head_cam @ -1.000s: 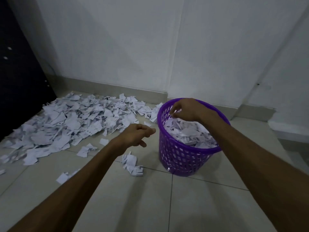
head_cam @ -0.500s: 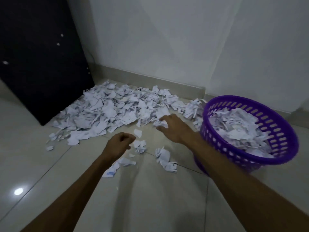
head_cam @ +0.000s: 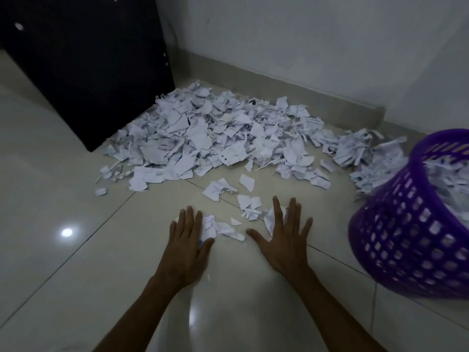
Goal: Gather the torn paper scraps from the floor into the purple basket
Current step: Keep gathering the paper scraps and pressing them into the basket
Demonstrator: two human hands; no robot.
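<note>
Both hands flat on floor (head_cam: 76,288), palms down, fingers straight and spread. L hand (head_cam: 186,246) covers edge of a small scrap cluster (head_cam: 220,228); thumb side touches it. R hand (head_cam: 284,241) lies on another scrap (head_cam: 269,218), fingertips over it. Neither grips anything. A few loose scraps (head_cam: 228,189) just beyond fingertips. Main scrap pile (head_cam: 215,133) further out, by the wall (head_cam: 304,41) skirting, its left end against dark cabinet (head_cam: 83,72). Purple basket (head_cam: 406,232) at right edge of view, looks tilted toward pile but prob. lens distortion, can't say for sure. Basket holds scraps already; pile's right end reaches basket rim.
</note>
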